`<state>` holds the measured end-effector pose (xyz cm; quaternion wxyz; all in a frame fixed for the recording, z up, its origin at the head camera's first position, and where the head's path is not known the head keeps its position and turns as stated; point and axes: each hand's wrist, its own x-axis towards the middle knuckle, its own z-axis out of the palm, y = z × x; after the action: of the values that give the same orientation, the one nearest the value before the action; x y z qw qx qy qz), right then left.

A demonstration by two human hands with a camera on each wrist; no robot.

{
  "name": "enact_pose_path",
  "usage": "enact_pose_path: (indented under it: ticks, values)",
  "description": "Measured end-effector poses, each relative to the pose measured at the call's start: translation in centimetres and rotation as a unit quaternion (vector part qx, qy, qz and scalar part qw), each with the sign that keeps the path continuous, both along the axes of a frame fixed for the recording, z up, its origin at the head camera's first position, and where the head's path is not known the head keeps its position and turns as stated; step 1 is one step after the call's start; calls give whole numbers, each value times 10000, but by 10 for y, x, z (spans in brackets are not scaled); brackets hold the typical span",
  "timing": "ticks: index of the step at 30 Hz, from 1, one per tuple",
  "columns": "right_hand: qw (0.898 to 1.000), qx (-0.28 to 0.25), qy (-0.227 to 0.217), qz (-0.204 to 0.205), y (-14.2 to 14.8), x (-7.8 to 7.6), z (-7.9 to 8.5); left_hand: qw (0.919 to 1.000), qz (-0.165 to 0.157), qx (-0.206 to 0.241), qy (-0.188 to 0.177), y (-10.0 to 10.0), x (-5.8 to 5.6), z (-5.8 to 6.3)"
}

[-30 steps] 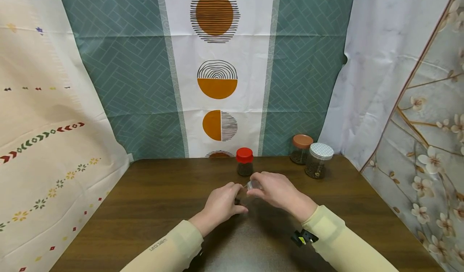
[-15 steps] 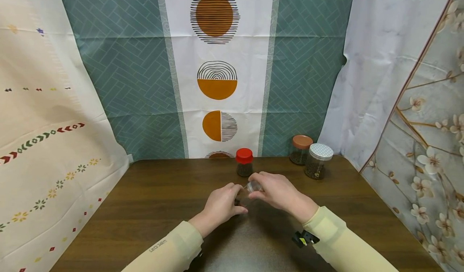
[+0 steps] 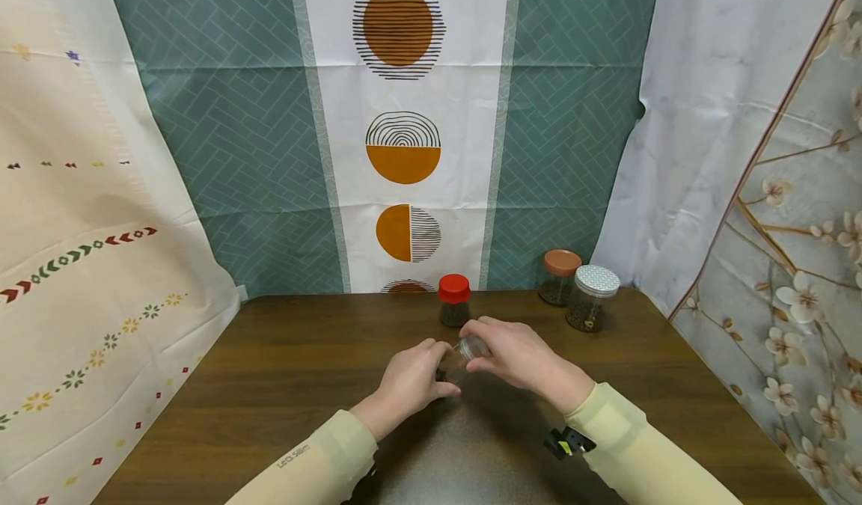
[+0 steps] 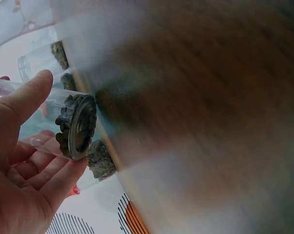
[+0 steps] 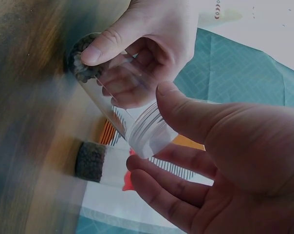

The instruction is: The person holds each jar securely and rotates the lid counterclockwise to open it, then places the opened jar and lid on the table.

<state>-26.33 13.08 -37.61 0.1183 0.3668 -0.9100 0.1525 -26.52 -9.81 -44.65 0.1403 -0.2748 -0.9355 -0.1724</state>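
Showing from the head view: a clear jar (image 3: 458, 364) tilted between 2 bare hands above a brown wooden counter (image 3: 303, 393). The left hand (image 3: 412, 378) grips its lower body; the right hand (image 3: 513, 352) holds its upper end. Compared with 1 second ago, the right hand sits slightly differently and more clear jar shows between the hands; the left hand has hardly moved. A red-lidded jar (image 3: 454, 301) stands just behind, where it was, and an orange-lidded jar (image 3: 560, 277) and a white-lidded jar (image 3: 592, 299) remain at the back right.

Left wrist view: thumb and fingers wrap the clear jar; dark pieces (image 4: 65, 122) gather at its base. Whether the base touches the counter is unclear.

Right wrist view: thumb and fingers curl around the ridged top (image 5: 149, 129), opposite the left hand.
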Motion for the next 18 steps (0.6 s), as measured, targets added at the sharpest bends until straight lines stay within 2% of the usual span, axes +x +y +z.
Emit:
enact_pose_path:
  ticks: [18]
  values:
    - [9997, 50, -215, 97, -1, 1, 1, 9999, -48, 41, 136, 0, 2, 0]
